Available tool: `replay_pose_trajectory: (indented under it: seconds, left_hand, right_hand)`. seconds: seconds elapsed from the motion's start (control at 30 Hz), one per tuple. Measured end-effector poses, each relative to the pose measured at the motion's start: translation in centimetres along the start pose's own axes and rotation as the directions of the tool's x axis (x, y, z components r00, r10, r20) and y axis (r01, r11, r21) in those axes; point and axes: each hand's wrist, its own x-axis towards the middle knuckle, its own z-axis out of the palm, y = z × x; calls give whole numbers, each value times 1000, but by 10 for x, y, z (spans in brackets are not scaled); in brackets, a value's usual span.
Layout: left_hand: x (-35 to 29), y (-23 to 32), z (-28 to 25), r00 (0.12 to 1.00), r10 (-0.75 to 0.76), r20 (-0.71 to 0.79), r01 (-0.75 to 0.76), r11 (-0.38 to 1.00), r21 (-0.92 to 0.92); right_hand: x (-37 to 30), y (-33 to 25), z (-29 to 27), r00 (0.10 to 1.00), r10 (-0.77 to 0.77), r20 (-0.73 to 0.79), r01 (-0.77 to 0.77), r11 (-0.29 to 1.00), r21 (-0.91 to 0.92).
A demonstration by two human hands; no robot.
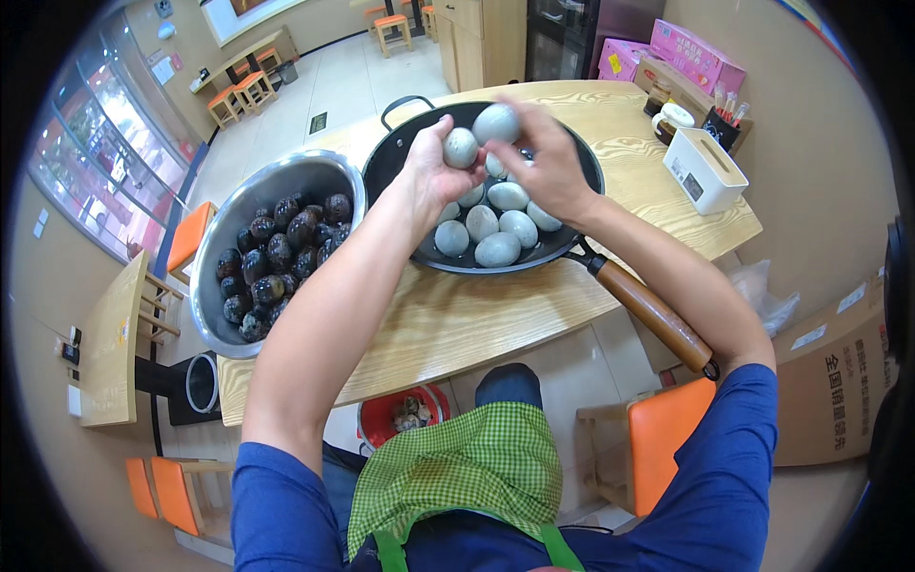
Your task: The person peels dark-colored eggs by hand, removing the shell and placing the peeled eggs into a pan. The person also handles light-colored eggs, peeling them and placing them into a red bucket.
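Over the far part of a black wok (374,157), each of my hands holds a pale grey-blue egg. My left hand (431,172) has its fingers round a speckled egg (460,148). Just to the right and slightly higher, my right hand (553,162) grips a second egg (497,124); its fingers are partly smeared by motion. The two eggs are close together. Several similar eggs (498,250) lie in the wok below, some hidden by my hands. Left of the wok, a steel bowl (205,286) holds many dark, wet-looking egg-shaped pieces (279,252).
The wok's wooden handle (653,316) points toward my right arm. On the wooden table (658,210) stand a white tissue box (705,172), a jar (673,119) and pink cartons (696,55). A red bucket (376,419) with scraps and an orange stool (664,439) are below.
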Motion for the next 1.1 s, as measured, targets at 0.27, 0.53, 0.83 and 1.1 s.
replay_pose_trajectory:
  seconds: [0.27, 0.53, 0.83, 1.1]
  left_hand:
    - [23, 25, -14, 864, 485, -136, -29, 318, 948]
    - [51, 9, 3, 969, 194, 151, 34, -715, 699]
    - [66, 29, -6, 963, 147, 227, -109, -560, 822]
    - [1, 23, 5, 971, -4, 237, -69, 953, 296]
  right_hand:
    - [7, 18, -15, 972, 234, -5, -232, 960, -158]
    - [1, 26, -10, 956, 282, 80, -259, 940, -223]
    - [4, 41, -18, 917, 396, 50, -395, 918, -36]
    - [20, 9, -21, 980, 1, -201, -4, 1000, -14]
